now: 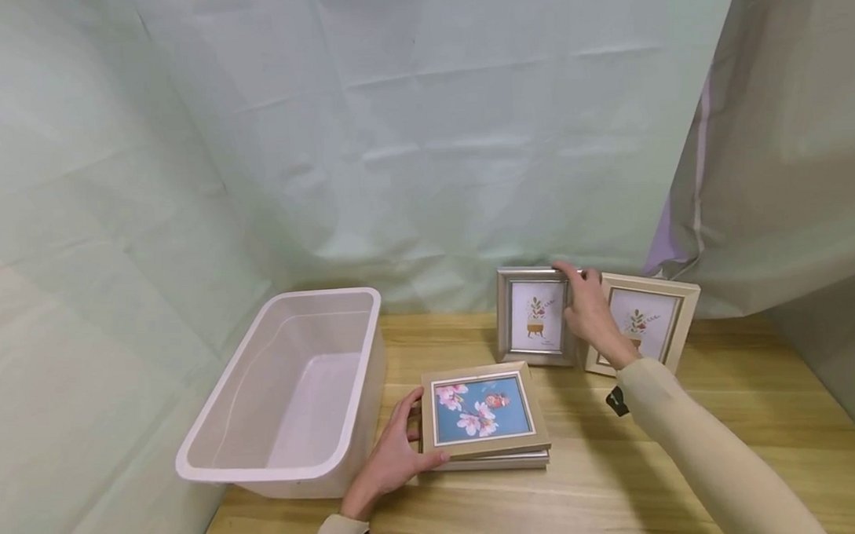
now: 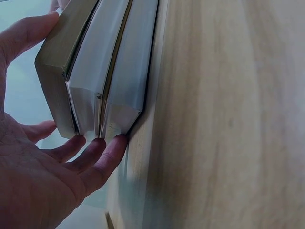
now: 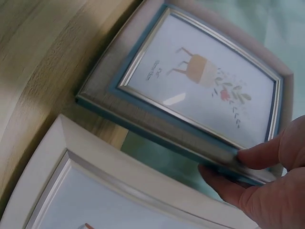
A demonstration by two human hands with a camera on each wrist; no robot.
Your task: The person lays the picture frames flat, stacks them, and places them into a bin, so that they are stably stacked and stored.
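At the back of the table a silver picture frame (image 1: pixel 535 314), showing a drawing of a potted plant, stands upright. My right hand (image 1: pixel 592 312) pinches its top right corner; the right wrist view has fingertips (image 3: pixel 259 156) on its rim. Beside it, partly behind my forearm, leans a cream-gold frame (image 1: pixel 686 305) with a similar drawing. Nearer to me, a gold frame (image 1: pixel 539 432) with a blossom picture lies face up on other stacked frames (image 1: pixel 505 461). My left hand (image 1: pixel 395 453) holds this stack by its left side, thumb at the near corner and several fingertips against the edges.
To the left of the stack sits a deep pale plastic tub (image 1: pixel 365 411), with no objects visible inside. A light fabric sheet (image 1: pixel 424 157) hangs behind the wooden table (image 1: pixel 765 428), and a darker curtain (image 1: pixel 792 168) hangs on the right.
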